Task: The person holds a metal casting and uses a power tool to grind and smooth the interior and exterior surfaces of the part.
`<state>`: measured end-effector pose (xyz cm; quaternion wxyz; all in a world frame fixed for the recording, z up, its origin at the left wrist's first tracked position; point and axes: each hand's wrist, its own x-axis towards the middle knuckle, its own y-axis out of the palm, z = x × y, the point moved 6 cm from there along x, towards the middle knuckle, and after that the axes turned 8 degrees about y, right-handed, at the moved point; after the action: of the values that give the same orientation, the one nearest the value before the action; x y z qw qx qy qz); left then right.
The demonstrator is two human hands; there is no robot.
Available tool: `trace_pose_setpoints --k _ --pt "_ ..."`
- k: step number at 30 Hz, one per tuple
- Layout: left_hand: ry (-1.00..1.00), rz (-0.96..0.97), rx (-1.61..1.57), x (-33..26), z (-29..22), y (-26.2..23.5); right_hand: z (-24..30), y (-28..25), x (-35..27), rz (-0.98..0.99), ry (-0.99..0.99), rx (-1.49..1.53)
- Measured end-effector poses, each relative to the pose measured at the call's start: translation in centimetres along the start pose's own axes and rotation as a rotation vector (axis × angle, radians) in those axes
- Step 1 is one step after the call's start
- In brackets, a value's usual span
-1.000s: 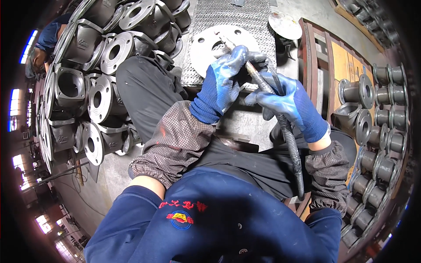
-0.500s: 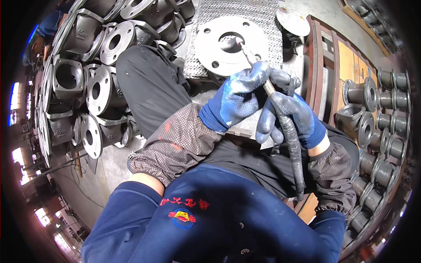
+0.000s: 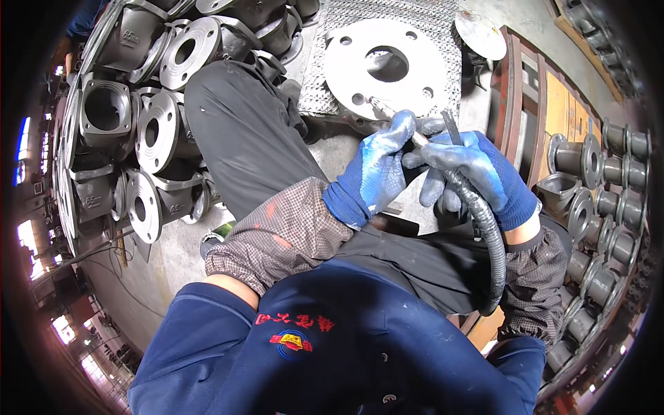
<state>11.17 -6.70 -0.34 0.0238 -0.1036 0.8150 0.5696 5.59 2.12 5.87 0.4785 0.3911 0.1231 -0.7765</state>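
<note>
Both blue-gloved hands grasp a slim grinding tool point(image 3: 415, 138): left hand point(image 3: 377, 169) clenched near its tip, right hand point(image 3: 474, 173) around its black hose. The tip touches a round, pale grey flange point(image 3: 415, 76) with bolt holes, lying far centre on mesh.

Blue gloves, brown mesh oversleeves, navy jacket

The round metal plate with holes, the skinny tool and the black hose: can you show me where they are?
Round metal plate point(image 3: 408, 90): head view, bare face right of the centre hole.
Skinny tool point(image 3: 382, 109): head view, shaft near its tip.
Black hose point(image 3: 490, 228): head view, middle of its curve.
</note>
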Motion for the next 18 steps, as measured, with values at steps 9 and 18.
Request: trace_pose_setpoints --k 9,18 --pt "-0.021 -0.023 -0.101 -0.2 -0.7 0.9 2.4 0.8 -0.6 0.019 -0.32 -0.308" --pt "-0.005 -0.036 0.052 0.4 -0.6 1.3 2.6 0.7 -1.7 -0.038 -0.102 -0.156"
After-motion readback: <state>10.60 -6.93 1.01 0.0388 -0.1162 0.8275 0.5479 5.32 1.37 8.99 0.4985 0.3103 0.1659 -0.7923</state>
